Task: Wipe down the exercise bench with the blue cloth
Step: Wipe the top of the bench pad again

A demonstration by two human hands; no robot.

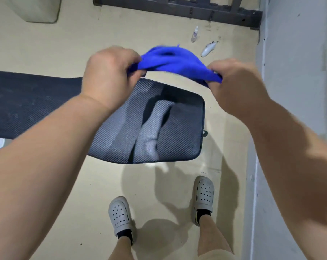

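Note:
The blue cloth is stretched in the air between both hands, blurred, above the far edge of the exercise bench. My left hand pinches its left end and my right hand pinches its right end. The bench is a dark padded surface with a woven texture; its seat pad lies below my hands and a longer pad runs off to the left. Shadows of my arms fall across the seat pad.
A small clear bottle and a white handheld device lie on the beige floor beyond the bench. A dark metal frame crosses the top. A white wall stands at the right. My feet in grey clogs are below.

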